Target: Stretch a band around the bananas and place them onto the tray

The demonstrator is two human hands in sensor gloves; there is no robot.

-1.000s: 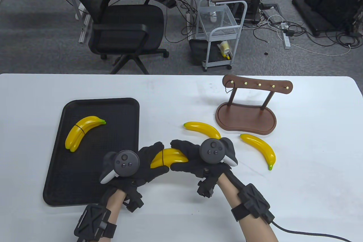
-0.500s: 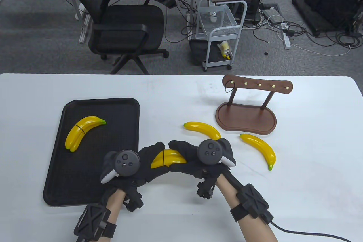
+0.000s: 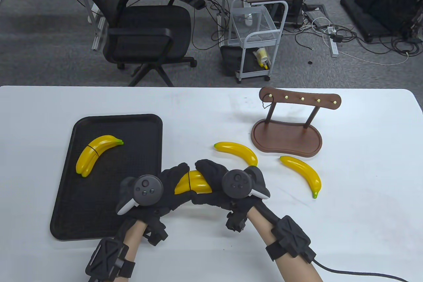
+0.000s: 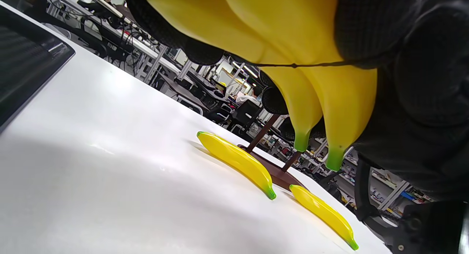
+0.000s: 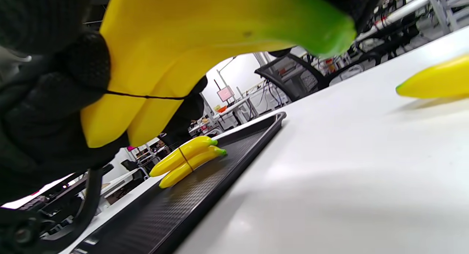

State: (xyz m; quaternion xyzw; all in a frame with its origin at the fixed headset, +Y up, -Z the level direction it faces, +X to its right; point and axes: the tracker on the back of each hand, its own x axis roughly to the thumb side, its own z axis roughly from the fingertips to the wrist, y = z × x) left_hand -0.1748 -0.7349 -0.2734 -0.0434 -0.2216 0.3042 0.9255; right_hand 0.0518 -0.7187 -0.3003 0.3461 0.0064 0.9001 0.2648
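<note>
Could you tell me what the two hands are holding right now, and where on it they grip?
A banded pair of bananas: the left hand grips its blunt end, the right hand the green-tipped end, leaving the band exposed between them.

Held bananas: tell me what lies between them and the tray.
Nothing visible. Both hands hold the banded pair above the table, just right of the tray. The only thing on the tray is another banded pair, at its far left; the near part is bare.
</note>
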